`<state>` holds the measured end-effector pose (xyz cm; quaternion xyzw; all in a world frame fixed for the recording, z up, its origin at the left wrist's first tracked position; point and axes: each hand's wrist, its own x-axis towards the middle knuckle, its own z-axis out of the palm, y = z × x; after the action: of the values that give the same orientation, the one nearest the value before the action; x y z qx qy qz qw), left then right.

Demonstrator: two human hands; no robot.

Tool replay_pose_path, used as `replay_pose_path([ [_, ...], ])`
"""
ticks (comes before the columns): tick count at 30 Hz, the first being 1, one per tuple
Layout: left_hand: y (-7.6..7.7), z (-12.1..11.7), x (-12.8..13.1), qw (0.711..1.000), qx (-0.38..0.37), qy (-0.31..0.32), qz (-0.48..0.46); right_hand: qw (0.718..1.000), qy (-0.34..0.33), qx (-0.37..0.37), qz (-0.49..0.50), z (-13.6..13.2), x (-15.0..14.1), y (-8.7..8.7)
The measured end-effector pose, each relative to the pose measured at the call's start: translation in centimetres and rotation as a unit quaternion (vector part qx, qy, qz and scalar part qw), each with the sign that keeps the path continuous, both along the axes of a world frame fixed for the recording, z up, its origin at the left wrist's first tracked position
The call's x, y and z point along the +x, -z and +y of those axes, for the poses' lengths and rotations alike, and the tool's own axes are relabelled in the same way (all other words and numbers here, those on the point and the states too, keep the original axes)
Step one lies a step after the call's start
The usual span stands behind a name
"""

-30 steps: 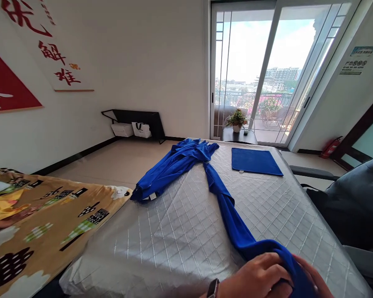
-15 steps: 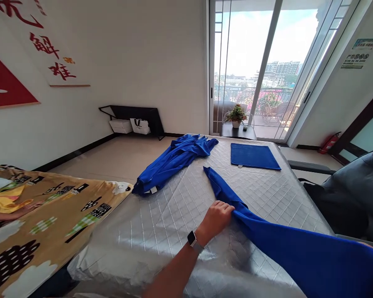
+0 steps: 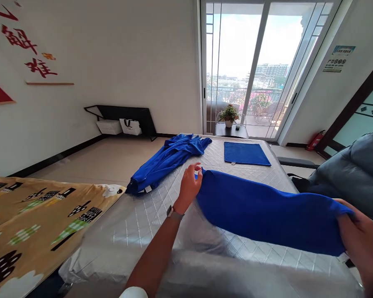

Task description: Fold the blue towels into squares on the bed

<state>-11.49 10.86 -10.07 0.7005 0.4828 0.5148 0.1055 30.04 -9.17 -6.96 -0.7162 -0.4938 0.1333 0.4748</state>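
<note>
A length of blue cloth [image 3: 267,211] is stretched sideways above the silver quilted mattress [image 3: 146,223]. My left hand [image 3: 191,186], with a watch on its wrist, pinches the cloth's left corner between thumb and fingers. At the other end, my right hand [image 3: 362,240] is closed round the cloth, somewhat blurred, with its fingertips partly hidden. Beyond the cloth, a flat blue rectangular cloth [image 3: 247,153] lies at the mattress's far right. A crumpled blue fabric pile [image 3: 170,159] rests along the far left edge.
To the left stands another surface under a tan patterned blanket [image 3: 81,211]. A grey padded chair [image 3: 351,174] is close on the right. Past the mattress, a small dark table [image 3: 233,131] holds a potted plant [image 3: 228,115] before the glass door.
My left hand has moved left and up to the cloth's corner. My right hand has come into view, and the cloth is now lifted and spread between both hands. The view has turned slightly right.
</note>
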Motion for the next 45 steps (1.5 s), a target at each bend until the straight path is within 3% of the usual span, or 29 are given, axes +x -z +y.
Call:
replay_pose_path([
  [2,-1.0,-3.1,2.3,0.998,0.056,0.009,-0.011,0.988,-0.019,-0.034,0.149,1.1,-3.8,-0.6],
  [4,-1.9,-7.6,5.1,0.989,0.093,0.118,-0.003,0.960,-0.088,-0.063,0.260,2.0,-7.6,-1.3],
  [5,-2.4,-10.0,6.4,0.968,0.124,0.214,0.046,0.946,-0.129,-0.071,0.290,2.3,-9.3,-1.6],
  [6,-2.9,-12.0,7.5,0.944,0.158,0.273,0.097,0.934,-0.166,-0.076,0.308,2.6,-10.7,-1.8],
  [9,-4.4,-15.8,9.2,0.903,0.202,0.325,0.194,0.909,-0.239,-0.079,0.332,3.0,-13.7,-2.1],
  [12,-5.3,-15.7,8.5,0.883,0.201,0.344,0.247,0.878,-0.264,-0.088,0.390,3.1,-15.2,-1.3],
  [17,-5.5,-14.3,5.8,0.884,0.159,0.347,0.271,0.802,-0.240,-0.084,0.541,3.1,-16.7,2.0],
  [20,-5.5,-14.5,4.5,0.875,0.126,0.378,0.275,0.752,-0.278,-0.074,0.593,2.7,-17.3,3.7],
  [22,-5.5,-14.7,4.0,0.869,0.115,0.390,0.282,0.741,-0.306,-0.076,0.593,2.1,-17.6,4.4],
  [27,-5.1,-14.9,3.7,0.868,0.122,0.363,0.318,0.762,-0.340,-0.055,0.549,0.3,-18.2,6.7],
  [30,-5.2,-14.9,3.8,0.877,0.154,0.333,0.310,0.798,-0.361,-0.003,0.483,-0.6,-19.0,8.2],
  [34,-5.8,-15.3,4.1,0.892,0.193,0.293,0.285,0.882,-0.273,0.026,0.383,-1.4,-20.3,8.8],
  [36,-6.1,-15.6,4.3,0.896,0.199,0.283,0.279,0.908,-0.221,0.029,0.356,-1.6,-20.7,8.4],
  [39,-6.5,-16.1,4.4,0.902,0.190,0.285,0.262,0.919,-0.196,0.034,0.341,-1.5,-20.7,7.4],
  [45,-7.3,-16.0,3.6,0.918,0.170,0.283,0.218,0.909,-0.175,-0.009,0.378,-2.1,-19.8,5.8],
])
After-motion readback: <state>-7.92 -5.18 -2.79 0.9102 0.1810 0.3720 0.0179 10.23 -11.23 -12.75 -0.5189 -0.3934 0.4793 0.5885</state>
